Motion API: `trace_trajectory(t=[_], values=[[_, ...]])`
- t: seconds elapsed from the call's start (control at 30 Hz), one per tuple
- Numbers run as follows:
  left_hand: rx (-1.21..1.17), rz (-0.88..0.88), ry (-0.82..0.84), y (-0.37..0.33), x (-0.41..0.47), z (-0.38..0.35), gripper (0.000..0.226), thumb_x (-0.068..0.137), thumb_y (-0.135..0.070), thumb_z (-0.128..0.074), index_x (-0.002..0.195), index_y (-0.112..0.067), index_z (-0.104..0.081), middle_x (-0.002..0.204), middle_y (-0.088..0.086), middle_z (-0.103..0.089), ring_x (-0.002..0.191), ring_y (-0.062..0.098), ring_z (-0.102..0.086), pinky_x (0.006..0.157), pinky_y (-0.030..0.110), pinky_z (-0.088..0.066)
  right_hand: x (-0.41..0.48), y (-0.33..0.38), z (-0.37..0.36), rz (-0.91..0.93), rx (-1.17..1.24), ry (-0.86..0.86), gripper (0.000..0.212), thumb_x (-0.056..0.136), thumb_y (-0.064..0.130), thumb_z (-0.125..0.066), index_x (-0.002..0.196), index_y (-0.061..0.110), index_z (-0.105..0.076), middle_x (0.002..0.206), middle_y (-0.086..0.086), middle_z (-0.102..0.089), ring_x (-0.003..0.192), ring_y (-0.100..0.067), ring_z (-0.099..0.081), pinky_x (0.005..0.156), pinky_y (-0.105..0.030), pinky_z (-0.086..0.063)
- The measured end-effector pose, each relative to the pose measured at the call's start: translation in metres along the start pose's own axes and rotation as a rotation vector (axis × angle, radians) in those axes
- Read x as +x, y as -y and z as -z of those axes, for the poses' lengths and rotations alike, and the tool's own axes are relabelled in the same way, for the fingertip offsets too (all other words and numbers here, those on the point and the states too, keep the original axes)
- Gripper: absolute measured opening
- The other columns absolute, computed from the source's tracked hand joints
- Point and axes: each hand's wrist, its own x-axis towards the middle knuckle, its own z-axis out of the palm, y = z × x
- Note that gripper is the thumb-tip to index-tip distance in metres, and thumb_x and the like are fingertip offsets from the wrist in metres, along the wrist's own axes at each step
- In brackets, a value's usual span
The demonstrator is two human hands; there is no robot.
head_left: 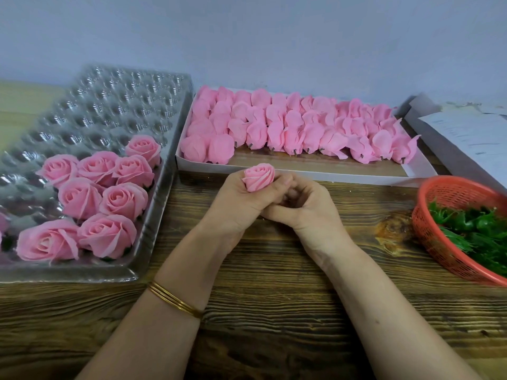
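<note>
Your left hand (241, 204) has its fingers and thumb curled round a pink rose bud (258, 176), which stands upright above the fist, over the wooden table (274, 297) and just in front of the white cardboard box (301, 172). Your right hand (307, 212) is curled in against the left, fingertips tucked under the bud's base. You cannot tell from here whether they pinch anything, as the left hand hides them. Two thin gold bangles (175, 298) sit on your left wrist.

To your left lies a clear plastic blister tray (109, 100) with rows of round cups. Its near cups hold a cluster of finished roses (109, 193), petals opened and facing up; the far cups show bare plastic.

The white box ahead of you is packed with rows of pink flower heads (301, 124) lying on their sides, short dark stubs pointing your way. A bare strip of its floor runs along the near wall.

At your right, a red mesh basket (444, 193) holds green leafy sepals (477, 231). Behind it lie printed papers (472, 133).
</note>
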Motion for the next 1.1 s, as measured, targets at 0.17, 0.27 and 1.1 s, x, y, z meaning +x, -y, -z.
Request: trace_trajectory(t=[0.17, 0.27, 1.1], values=[[0.104, -0.052, -0.136, 0.005, 0.003, 0.0, 0.006, 0.088, -0.016, -0.071, 0.088, -0.011, -0.074, 0.087, 0.009, -0.073, 0.086, 0.018, -0.069, 0.082, 0.033, -0.057, 0.004, 0.005, 0.009, -0.039, 0.204, -0.066, 0.052, 0.057, -0.004, -0.064, 0.108, 0.009, -0.062, 0.08, 0.002, -0.069, 0.073, -0.008, -0.062, 0.078, -0.029, -0.055], [0.217, -0.068, -0.154, 0.006, 0.004, 0.002, 0.01, 0.091, -0.02, -0.07, 0.083, -0.015, -0.071, 0.069, -0.002, -0.068, 0.064, 0.007, -0.062, 0.058, 0.02, -0.052, 0.005, 0.009, 0.012, -0.031, 0.247, -0.137, 0.04, 0.062, 0.005, -0.065, 0.102, 0.011, -0.068, 0.094, -0.005, -0.066, 0.088, -0.014, -0.063, 0.083, -0.029, -0.05], [0.395, -0.048, 0.053, 0.006, -0.003, -0.007, 0.01, 0.089, -0.009, -0.071, 0.092, -0.018, -0.073, 0.088, -0.002, -0.076, 0.082, 0.003, -0.07, 0.067, 0.01, -0.051, 0.001, 0.011, 0.003, 0.001, 0.3, 0.114, 0.02, 0.065, 0.009, -0.078, 0.084, 0.014, -0.08, 0.084, -0.004, -0.076, 0.083, -0.012, -0.07, 0.079, -0.022, -0.055]])
